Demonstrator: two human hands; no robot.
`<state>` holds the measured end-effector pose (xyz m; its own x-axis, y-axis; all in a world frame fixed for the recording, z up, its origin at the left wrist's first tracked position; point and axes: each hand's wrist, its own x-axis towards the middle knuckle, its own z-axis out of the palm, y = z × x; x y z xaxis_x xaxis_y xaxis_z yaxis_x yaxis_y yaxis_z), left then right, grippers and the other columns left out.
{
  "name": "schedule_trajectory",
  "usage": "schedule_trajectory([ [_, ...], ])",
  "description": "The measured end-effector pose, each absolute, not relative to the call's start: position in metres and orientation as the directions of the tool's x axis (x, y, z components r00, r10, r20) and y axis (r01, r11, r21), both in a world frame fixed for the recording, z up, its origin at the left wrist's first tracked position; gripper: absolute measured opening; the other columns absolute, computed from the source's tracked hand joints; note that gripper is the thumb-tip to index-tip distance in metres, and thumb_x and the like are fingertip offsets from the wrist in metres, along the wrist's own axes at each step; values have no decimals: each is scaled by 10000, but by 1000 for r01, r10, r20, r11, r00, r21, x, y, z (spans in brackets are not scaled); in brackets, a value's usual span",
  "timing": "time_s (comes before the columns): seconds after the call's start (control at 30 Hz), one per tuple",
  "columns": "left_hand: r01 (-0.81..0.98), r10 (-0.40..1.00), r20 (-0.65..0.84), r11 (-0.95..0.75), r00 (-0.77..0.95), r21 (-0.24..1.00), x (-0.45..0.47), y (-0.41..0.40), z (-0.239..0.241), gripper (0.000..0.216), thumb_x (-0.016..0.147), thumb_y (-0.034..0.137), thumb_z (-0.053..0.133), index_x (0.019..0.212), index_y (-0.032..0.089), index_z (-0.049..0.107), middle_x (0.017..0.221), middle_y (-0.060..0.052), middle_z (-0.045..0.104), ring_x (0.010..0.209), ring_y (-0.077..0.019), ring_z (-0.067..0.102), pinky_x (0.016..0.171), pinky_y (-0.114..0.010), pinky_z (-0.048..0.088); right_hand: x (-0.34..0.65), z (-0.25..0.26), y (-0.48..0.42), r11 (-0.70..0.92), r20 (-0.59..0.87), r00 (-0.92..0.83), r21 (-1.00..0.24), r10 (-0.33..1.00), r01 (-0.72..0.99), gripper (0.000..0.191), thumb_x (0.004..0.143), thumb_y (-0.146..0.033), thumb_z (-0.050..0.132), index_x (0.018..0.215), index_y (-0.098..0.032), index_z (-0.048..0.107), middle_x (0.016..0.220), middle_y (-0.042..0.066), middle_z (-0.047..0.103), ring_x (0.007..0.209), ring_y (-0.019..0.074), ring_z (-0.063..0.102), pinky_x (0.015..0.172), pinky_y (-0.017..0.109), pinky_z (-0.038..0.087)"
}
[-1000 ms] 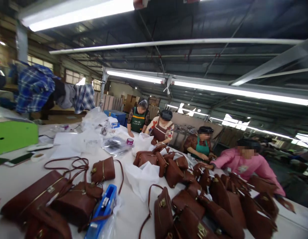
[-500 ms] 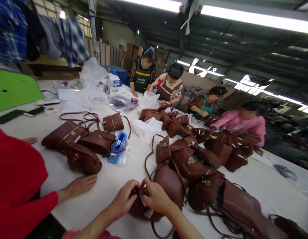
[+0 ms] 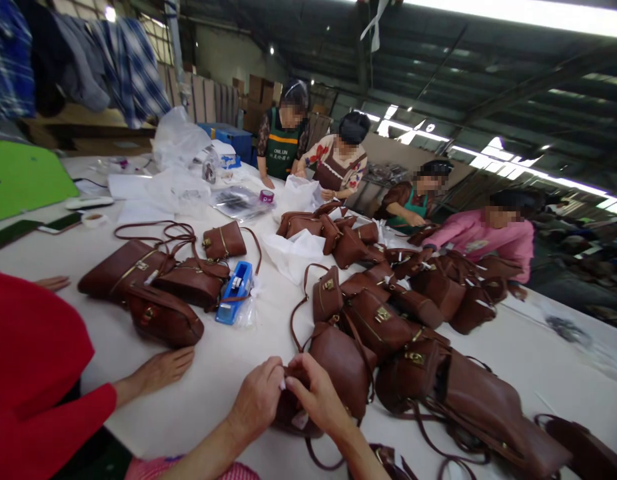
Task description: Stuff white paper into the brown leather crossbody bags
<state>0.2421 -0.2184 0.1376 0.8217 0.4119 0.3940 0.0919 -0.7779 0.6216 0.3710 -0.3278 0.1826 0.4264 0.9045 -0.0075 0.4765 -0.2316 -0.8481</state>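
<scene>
Near the front edge of the table, both my hands work at the top of a small brown handbag (image 3: pixel 287 412). My left hand (image 3: pixel 258 398) is closed, its fingertips pinching the bag's edge beside a scrap of white. From the other side, my right hand (image 3: pixel 322 395) curls its thumb and fingers round the same edge. A whitish tag (image 3: pixel 299 420) shows on the bag below my fingers. Its strap loops down towards the table edge. Just behind lies a larger round-sided brown bag (image 3: pixel 341 363), partly covered by my right hand.
Brown bags (image 3: pixel 376 320) are heaped to the right and beyond. On the left are more bags (image 3: pixel 123 270), a blue tape dispenser (image 3: pixel 236 290) and a red-sleeved person's hand (image 3: pixel 163 373). Several co-workers stand across the white table (image 3: pixel 228 357), near plastic wrapping (image 3: pixel 293 253).
The view has shifted slightly. My right hand's thumb and fingers have spread a little round the bag's edge, and my left hand has turned slightly. A white scrap now shows between my fingertips.
</scene>
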Motion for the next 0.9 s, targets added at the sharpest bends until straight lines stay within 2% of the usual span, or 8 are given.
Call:
schedule_trajectory([
  [0.13,104,510,326,-646,796,756,231,-209,152,200,911,123,364,859,200,540,961,-81,585,915,-207,595,816,-327,521,361,167,-336,-251,30,324,-569,946,783,540,704,-200,750,1195,-242,532,1152,79,646,1028,295,595,860,399,455],
  [0.23,172,486,226,-645,844,745,228,-207,158,165,859,105,423,755,206,501,902,-59,554,863,-205,571,774,-321,508,351,159,-331,-317,24,360,-419,933,851,348,745,-204,734,1060,-237,589,1011,62,669,926,283,602,794,389,448],
  [0.3,240,448,148,-696,882,676,229,-208,159,141,824,92,456,755,203,507,889,-53,551,830,-206,560,747,-324,497,348,159,-326,-329,42,384,-432,922,840,225,792,-167,669,999,-221,600,974,62,652,912,262,591,793,374,447],
  [0.47,367,417,-27,-766,908,528,233,-210,158,139,883,124,434,828,191,543,892,-59,566,848,-221,553,762,-346,480,360,167,-325,-163,75,283,-667,956,727,267,841,-76,551,1067,-213,587,1027,48,594,964,193,573,838,292,465],
  [0.67,267,256,-124,-657,959,705,237,-189,170,202,916,139,378,764,186,501,859,-44,553,822,-185,546,772,-311,460,358,170,-324,-429,-75,442,-429,894,795,116,935,-146,488,933,-215,581,912,30,631,839,192,612,698,276,425],
  [0.73,265,214,-166,-621,963,738,238,-182,175,216,918,148,373,746,189,498,844,-33,549,822,-181,543,777,-307,453,349,170,-323,-457,-84,464,-394,882,797,58,914,-206,552,966,-216,576,941,39,643,869,223,609,709,304,417],
  [0.83,264,166,-205,-605,965,752,236,-178,181,212,918,153,372,769,186,518,860,-30,554,845,-179,543,798,-303,448,339,172,-323,-445,-112,441,-416,891,793,303,787,-276,724,1041,-227,566,1027,42,650,909,260,596,744,337,410],
  [0.9,259,148,-214,-622,966,739,234,-179,186,212,914,144,370,791,181,538,879,-36,559,850,-181,545,795,-304,446,336,173,-324,-444,-139,430,-452,892,774,339,751,-251,750,1042,-236,575,1023,31,660,914,257,596,751,333,402],
])
